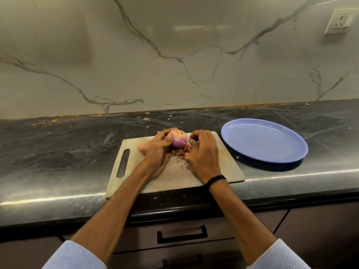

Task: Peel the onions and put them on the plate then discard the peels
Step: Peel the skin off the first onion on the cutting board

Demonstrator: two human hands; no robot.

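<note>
A purple onion (179, 140), mostly bare of skin, is held just above the pale cutting board (223, 169). My left hand (158, 150) grips it from the left with curled fingers. My right hand (202, 154) is at the onion's right side, its fingers curled and its thumb tip at the skin. Whether it pinches a peel I cannot tell. Loose peels (181, 154) lie on the board under and between my hands. Part of a second onion (141, 148) with its skin on shows behind my left hand. The blue plate (264, 140) to the right holds nothing.
The board has a handle slot (123, 163) at its left end and overhangs the dark stone counter's front edge. A marble wall stands behind, with a socket (340, 21) at the upper right. Drawers with dark handles (181, 234) are below the counter.
</note>
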